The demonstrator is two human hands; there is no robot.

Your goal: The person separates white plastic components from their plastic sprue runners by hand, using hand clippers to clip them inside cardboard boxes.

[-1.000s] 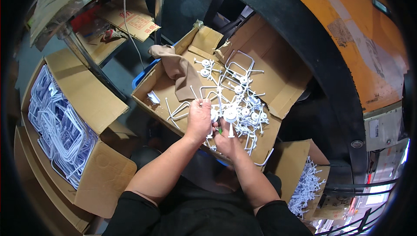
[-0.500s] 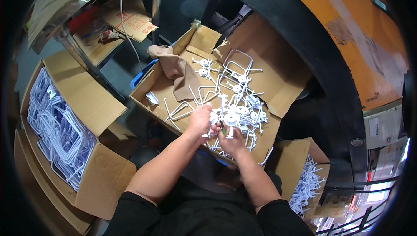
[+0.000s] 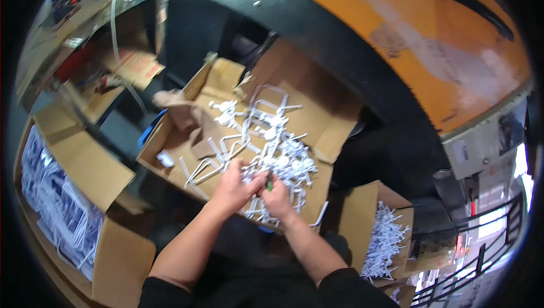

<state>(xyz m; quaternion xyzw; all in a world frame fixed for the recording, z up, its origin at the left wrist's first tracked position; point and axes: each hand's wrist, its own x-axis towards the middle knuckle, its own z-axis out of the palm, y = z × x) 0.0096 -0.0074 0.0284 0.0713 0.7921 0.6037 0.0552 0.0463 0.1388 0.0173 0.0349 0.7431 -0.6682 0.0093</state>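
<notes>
My left hand (image 3: 231,189) is closed over the near part of an open cardboard box (image 3: 326,192), its thumb reaching toward my right hand. White plastic shows by its fingers, but motion blur hides what they pinch. Just beside it, my right hand (image 3: 276,199) is closed around a small tool with a green handle (image 3: 269,184) and a dark tip. Beyond both hands lies a heap of white plastic parts (image 3: 294,158) with round discs and thin arms. Bent white rod frames (image 3: 204,169) rest among them, to the left.
A brown cloth (image 3: 190,121) hangs inside the box's left side. At left stands a carton of white bent frames (image 3: 54,194); at right, a carton of thin white pieces (image 3: 385,240). A black curved edge and an orange machine panel (image 3: 453,41) rise at far right.
The whole view has shifted, so the box and hands appear farther left and lower. The white disc parts that were in my hands no longer show there. The green tool stays in my right hand.
</notes>
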